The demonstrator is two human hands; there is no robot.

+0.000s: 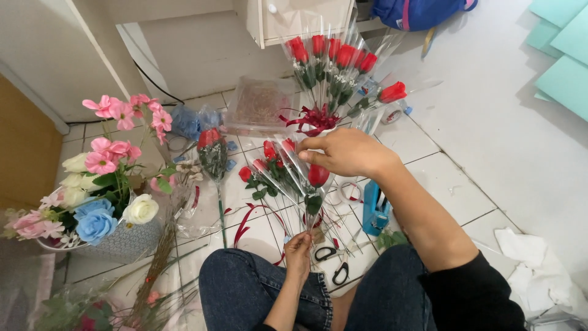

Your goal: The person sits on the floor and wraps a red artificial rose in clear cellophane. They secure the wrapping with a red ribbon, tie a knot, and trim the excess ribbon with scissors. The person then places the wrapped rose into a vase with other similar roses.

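Observation:
I sit on a white tiled floor with my knees in blue jeans at the bottom. My left hand (298, 249) grips the lower stem of a red rose in a clear plastic sleeve (317, 178). My right hand (346, 152) pinches the top of that sleeve just above the bloom. Several more wrapped red roses (269, 167) lie on the floor right behind it. A bunch of wrapped red roses tied with red ribbon (327, 67) leans upright further back, with one wrapped rose (392, 93) lying to its right.
Black scissors (334, 262) lie between my knees. A blue tape dispenser (375, 211) stands to the right. A basket of pink, white and blue flowers (98, 196) sits at left. A clear plastic box (262, 105), red ribbon strands (245, 222), and a blue bag (416, 11) are behind.

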